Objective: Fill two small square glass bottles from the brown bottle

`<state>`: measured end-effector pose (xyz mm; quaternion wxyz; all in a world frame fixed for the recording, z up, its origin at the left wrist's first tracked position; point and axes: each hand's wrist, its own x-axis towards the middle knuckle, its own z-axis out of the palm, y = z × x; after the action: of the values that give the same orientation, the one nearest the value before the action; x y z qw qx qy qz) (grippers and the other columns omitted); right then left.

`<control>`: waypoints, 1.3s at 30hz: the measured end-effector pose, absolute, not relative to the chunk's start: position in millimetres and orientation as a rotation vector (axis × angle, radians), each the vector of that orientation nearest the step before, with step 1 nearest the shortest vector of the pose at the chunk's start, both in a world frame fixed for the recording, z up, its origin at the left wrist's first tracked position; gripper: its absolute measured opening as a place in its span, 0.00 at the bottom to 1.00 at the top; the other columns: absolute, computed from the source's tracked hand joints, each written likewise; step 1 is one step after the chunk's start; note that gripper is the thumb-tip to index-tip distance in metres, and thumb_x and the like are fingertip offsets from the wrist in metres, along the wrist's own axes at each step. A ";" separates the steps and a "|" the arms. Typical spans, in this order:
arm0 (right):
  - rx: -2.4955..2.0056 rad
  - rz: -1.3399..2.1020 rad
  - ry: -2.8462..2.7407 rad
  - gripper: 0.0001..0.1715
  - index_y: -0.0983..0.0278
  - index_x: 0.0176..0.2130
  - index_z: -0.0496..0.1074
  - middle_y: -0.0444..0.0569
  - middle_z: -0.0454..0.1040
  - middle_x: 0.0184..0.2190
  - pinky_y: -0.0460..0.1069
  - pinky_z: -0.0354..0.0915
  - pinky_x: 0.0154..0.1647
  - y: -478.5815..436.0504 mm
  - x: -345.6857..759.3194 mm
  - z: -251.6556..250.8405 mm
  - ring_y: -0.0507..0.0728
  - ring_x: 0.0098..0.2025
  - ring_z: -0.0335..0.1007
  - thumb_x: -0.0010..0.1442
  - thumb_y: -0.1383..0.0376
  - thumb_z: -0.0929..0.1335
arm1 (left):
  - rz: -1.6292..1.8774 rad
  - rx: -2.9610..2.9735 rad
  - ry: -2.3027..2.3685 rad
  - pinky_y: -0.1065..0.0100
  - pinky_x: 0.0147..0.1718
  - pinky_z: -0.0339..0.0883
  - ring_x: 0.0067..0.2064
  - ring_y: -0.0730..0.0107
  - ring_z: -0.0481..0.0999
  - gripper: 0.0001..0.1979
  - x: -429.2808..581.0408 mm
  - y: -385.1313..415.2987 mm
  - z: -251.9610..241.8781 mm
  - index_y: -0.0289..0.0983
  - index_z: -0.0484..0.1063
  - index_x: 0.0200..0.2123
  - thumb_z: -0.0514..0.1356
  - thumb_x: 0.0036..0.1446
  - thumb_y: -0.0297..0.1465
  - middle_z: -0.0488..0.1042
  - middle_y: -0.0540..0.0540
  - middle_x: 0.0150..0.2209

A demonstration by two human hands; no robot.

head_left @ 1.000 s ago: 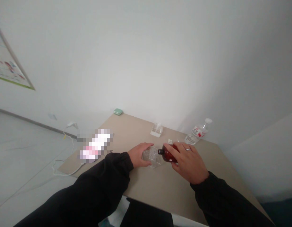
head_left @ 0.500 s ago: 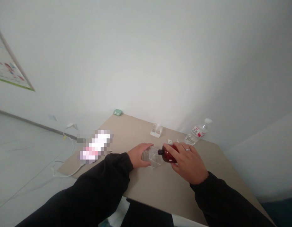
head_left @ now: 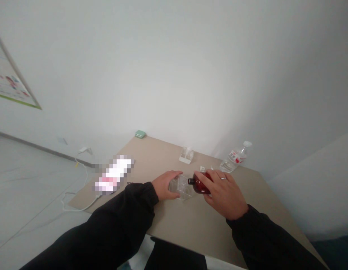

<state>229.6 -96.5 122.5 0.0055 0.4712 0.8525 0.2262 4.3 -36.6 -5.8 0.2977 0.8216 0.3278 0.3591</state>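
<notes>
My right hand (head_left: 226,193) is wrapped round a dark red-brown bottle (head_left: 200,183), tipped on its side with its uncapped black neck pointing left. The bottle's mouth is over the right part of a clear plastic box (head_left: 183,187) on the table. My left hand (head_left: 166,185) grips the left side of this box between thumb and fingers. Whether liquid is flowing from the bottle is too small to tell. Behind the right hand a clear water bottle (head_left: 234,159) with a red and white label stands on the table.
A small clear and white holder (head_left: 186,155) stands near the wall, and a tiny white piece (head_left: 202,168) lies closer in. At the table's (head_left: 185,225) far left corner sits a green case (head_left: 140,134). A blurred, lit phone (head_left: 116,174) with a white cable (head_left: 78,209) lies left.
</notes>
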 end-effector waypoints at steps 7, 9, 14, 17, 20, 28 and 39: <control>1.465 0.724 2.672 0.37 0.54 0.60 0.63 0.53 0.70 0.51 0.56 0.52 0.51 -96.7 229.8 123.2 0.64 0.50 0.64 0.52 0.64 0.70 | 0.953 2.185 0.881 0.55 0.55 0.64 0.52 0.55 0.71 0.43 4.3 -36.8 -5.0 0.36 0.59 0.60 0.70 0.40 0.34 0.70 0.40 0.53; 1.458 0.734 2.676 0.37 0.54 0.60 0.63 0.53 0.70 0.51 0.56 0.52 0.51 -97.0 229.5 123.7 0.64 0.50 0.64 0.51 0.64 0.70 | 0.948 2.184 0.884 0.54 0.56 0.63 0.52 0.54 0.71 0.43 4.3 -37.1 -4.4 0.37 0.59 0.60 0.70 0.40 0.34 0.70 0.40 0.53; 1.450 0.737 2.676 0.37 0.55 0.60 0.63 0.54 0.70 0.51 0.56 0.53 0.51 -97.8 228.2 124.7 0.64 0.50 0.64 0.52 0.65 0.70 | 0.948 2.187 0.883 0.54 0.56 0.63 0.52 0.53 0.71 0.43 4.0 -37.8 -3.3 0.35 0.59 0.60 0.70 0.40 0.34 0.70 0.39 0.53; 1.452 0.743 2.678 0.37 0.55 0.60 0.63 0.54 0.70 0.51 0.57 0.53 0.51 -98.0 227.9 124.6 0.64 0.50 0.64 0.52 0.64 0.70 | 0.943 2.182 0.881 0.53 0.57 0.62 0.53 0.53 0.71 0.43 3.9 -37.9 -2.9 0.36 0.59 0.60 0.70 0.40 0.34 0.70 0.39 0.53; 1.464 0.733 2.667 0.37 0.54 0.61 0.63 0.54 0.70 0.51 0.57 0.52 0.52 -98.3 227.7 124.6 0.64 0.51 0.63 0.52 0.64 0.70 | 0.947 2.181 0.880 0.54 0.57 0.62 0.53 0.53 0.71 0.43 4.0 -37.8 -2.6 0.35 0.59 0.60 0.70 0.40 0.34 0.70 0.39 0.53; 1.467 0.738 2.655 0.37 0.54 0.61 0.62 0.54 0.70 0.51 0.57 0.52 0.51 -98.3 227.1 125.3 0.64 0.51 0.63 0.52 0.64 0.70 | 0.954 2.192 0.875 0.54 0.56 0.64 0.52 0.53 0.71 0.43 4.6 -38.1 -1.6 0.31 0.60 0.59 0.70 0.40 0.34 0.70 0.37 0.52; 1.443 0.743 2.667 0.36 0.55 0.60 0.63 0.54 0.70 0.51 0.57 0.53 0.50 -99.1 225.7 127.8 0.65 0.50 0.63 0.52 0.65 0.70 | 0.951 2.179 0.892 0.51 0.57 0.63 0.52 0.52 0.71 0.42 4.9 -38.6 -1.2 0.33 0.60 0.59 0.69 0.40 0.33 0.70 0.38 0.52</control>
<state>225.7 -99.1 127.8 0.0099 0.4621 0.8542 0.2381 4.9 -38.6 -1.2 0.2965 0.8196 0.3353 0.3576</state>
